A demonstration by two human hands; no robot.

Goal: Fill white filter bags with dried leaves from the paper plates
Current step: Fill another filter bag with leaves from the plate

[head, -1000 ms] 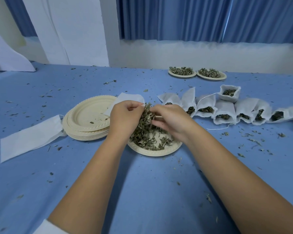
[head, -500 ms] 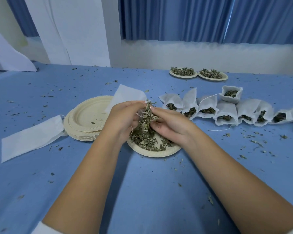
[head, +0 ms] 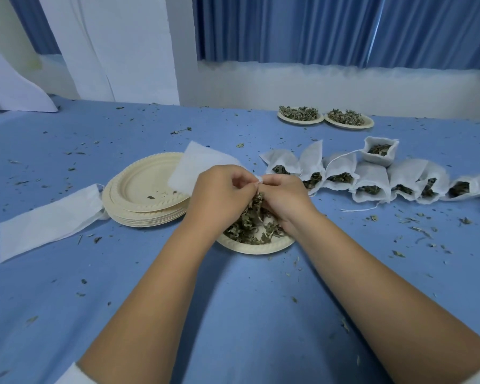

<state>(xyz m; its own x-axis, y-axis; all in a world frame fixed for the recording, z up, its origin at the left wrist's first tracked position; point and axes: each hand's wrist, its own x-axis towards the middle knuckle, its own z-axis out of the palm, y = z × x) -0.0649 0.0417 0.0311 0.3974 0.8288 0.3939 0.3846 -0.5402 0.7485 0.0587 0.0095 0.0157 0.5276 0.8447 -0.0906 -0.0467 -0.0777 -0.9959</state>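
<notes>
Blue tablecloth [head: 233,314] (leaf-strewn); blue curtain [head: 344,29] behind; left hand [head: 219,195], right hand [head: 286,198] pinch filter bag [head: 200,167].

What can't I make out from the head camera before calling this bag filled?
Head view: mouth and fill of the held filter bag, hidden behind the left hand and right hand.
Head view: far half of the near plate, covered by both hands.
Head view: end of the row of filled bags, cut off by the right edge.
</notes>
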